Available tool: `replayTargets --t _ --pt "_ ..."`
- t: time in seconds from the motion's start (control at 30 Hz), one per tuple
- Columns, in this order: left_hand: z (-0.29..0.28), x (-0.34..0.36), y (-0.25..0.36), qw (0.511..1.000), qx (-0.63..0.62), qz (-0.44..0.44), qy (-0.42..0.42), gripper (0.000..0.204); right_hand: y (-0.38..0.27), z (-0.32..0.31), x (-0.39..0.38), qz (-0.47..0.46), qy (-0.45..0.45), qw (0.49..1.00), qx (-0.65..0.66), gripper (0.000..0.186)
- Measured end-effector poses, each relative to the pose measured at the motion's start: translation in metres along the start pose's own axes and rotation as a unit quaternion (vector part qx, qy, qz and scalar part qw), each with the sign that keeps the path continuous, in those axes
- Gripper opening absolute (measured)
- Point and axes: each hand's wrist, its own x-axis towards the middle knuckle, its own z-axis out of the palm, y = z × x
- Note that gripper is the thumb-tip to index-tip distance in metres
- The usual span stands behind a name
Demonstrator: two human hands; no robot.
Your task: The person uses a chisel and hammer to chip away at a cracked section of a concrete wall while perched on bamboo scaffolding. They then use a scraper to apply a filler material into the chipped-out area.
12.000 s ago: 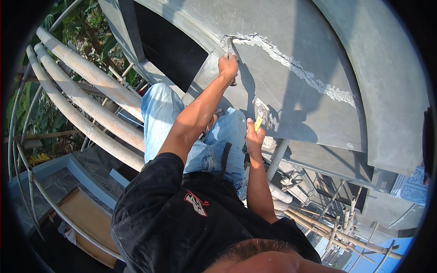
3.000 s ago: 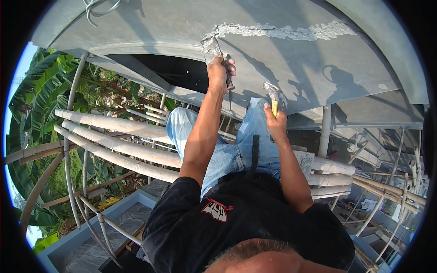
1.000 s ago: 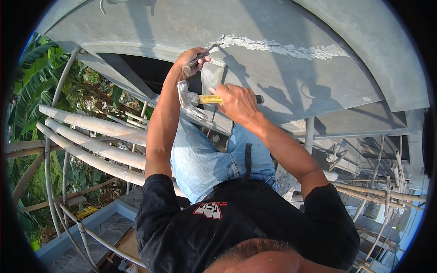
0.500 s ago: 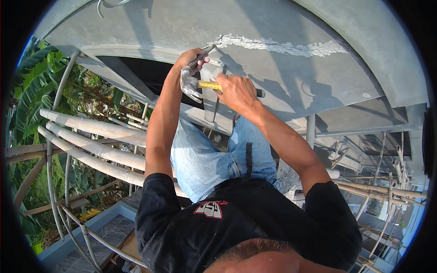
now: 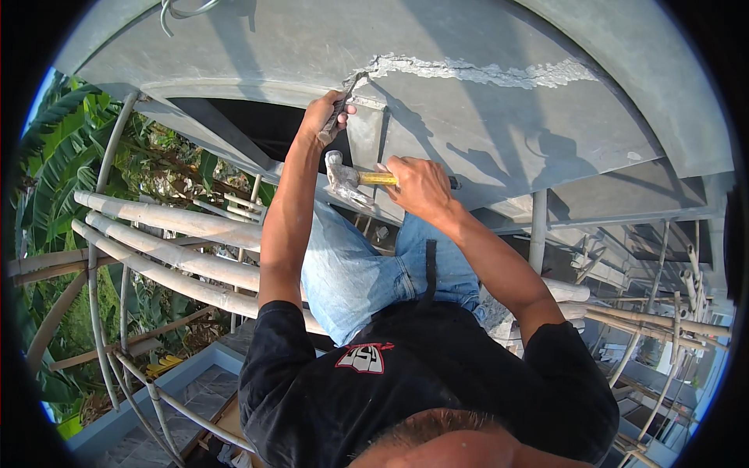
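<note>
My left hand point(image 5: 326, 117) grips a dark, mortar-coated metal chisel point(image 5: 339, 109), its tip against the left end of a jagged, chipped crack point(image 5: 484, 70) in the grey plastered concrete wall. Lower and to the right, my right hand point(image 5: 413, 183) is closed round the yellow handle of a claw hammer point(image 5: 347, 178), whose pale, crusted head sits a little below the chisel's butt. Both forearms reach up from my black T-shirt, over my jeans-clad legs.
Bamboo poles point(image 5: 164, 249) form scaffolding at the left, with banana leaves point(image 5: 58, 140) beyond. More scaffolding point(image 5: 647, 320) stands at the right. A dark opening point(image 5: 257, 129) lies in the wall left of my hands. A bent grey wire point(image 5: 179, 15) sticks out at the top.
Over the last seconds my right hand has brought the hammer leftward, close under the chisel. Since half a second ago the hammer head has dropped slightly away from the chisel's butt.
</note>
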Motion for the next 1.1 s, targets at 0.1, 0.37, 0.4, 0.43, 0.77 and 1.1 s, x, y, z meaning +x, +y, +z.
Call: replayTargets --t 0.1,0.37,0.4,0.43,0.77,1.1 --pt "0.004 0.0 0.002 1.0 -0.019 0.003 -0.003 0.02 -0.006 -0.001 0.004 -0.027 0.026 0.999 0.003 0.021" --pt "0.011 0.0 0.001 1.0 -0.021 0.008 0.007 0.018 -0.001 0.007 0.031 -0.065 0.059 0.996 -0.03 0.016" --pt "0.011 0.0 0.0 1.0 -0.023 0.007 0.007 0.018 -0.004 0.007 0.028 -0.064 0.057 0.996 -0.031 0.016" --pt "0.01 -0.001 0.001 0.999 -0.036 0.006 0.006 0.018 -0.009 0.007 0.027 -0.073 0.042 0.996 -0.039 0.015" --pt "0.01 0.001 0.003 0.999 -0.043 -0.002 0.01 0.016 -0.008 0.013 0.032 0.001 -0.008 0.998 -0.06 0.017" --pt "0.009 -0.002 0.005 0.999 -0.043 -0.006 -0.008 0.017 -0.009 0.006 0.036 -0.003 -0.01 0.998 -0.058 0.017"
